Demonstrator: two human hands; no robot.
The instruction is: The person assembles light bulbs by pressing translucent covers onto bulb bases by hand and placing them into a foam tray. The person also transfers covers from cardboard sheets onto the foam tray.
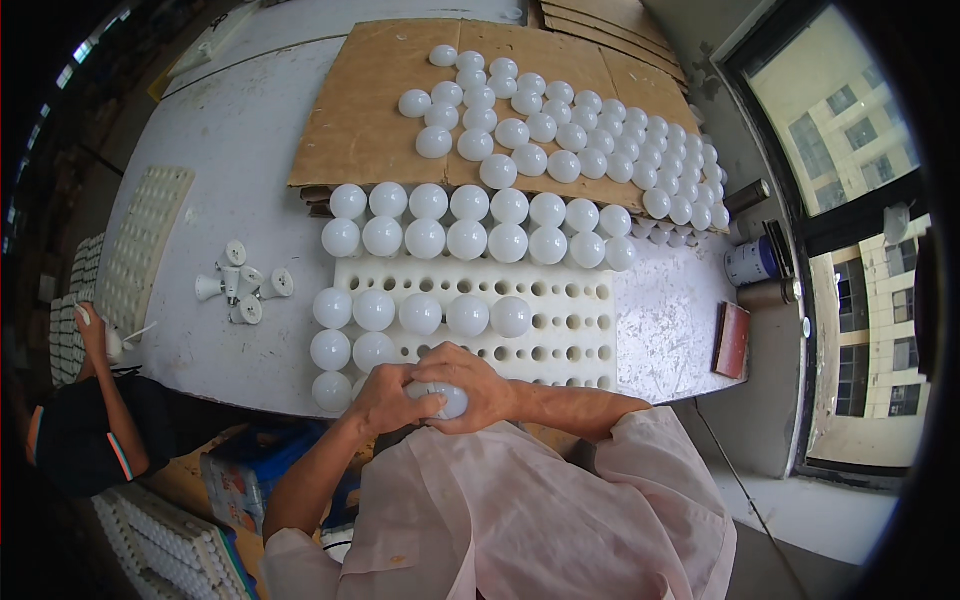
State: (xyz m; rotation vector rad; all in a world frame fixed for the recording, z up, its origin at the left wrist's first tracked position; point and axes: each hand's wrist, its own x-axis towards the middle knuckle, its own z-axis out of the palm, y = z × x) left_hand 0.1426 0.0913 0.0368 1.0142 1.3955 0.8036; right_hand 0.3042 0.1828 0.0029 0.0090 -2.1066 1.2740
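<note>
Close in front of my body, both hands are closed around a round white light bulb (pixel 452 402). My left hand (pixel 383 398) grips it from the left, with the thumb across it. From the right and above, my right hand (pixel 473 384) wraps over it; the fingers hide much of the bulb. Just beyond the hands lies a white foam tray (pixel 590 345) with rows of holes. White round bulbs (pixel 421 314) fill part of its left side, and some near my left hand are partly covered.
Behind the tray stand two more rows of bulbs (pixel 467 240). Many white domes (pixel 530 160) sit on a cardboard sheet (pixel 350 110). Several loose bulb bases (pixel 245 285) lie at left. A red box (pixel 731 340) and a can (pixel 750 262) are at right. Another person's hand (pixel 92 335) works at far left.
</note>
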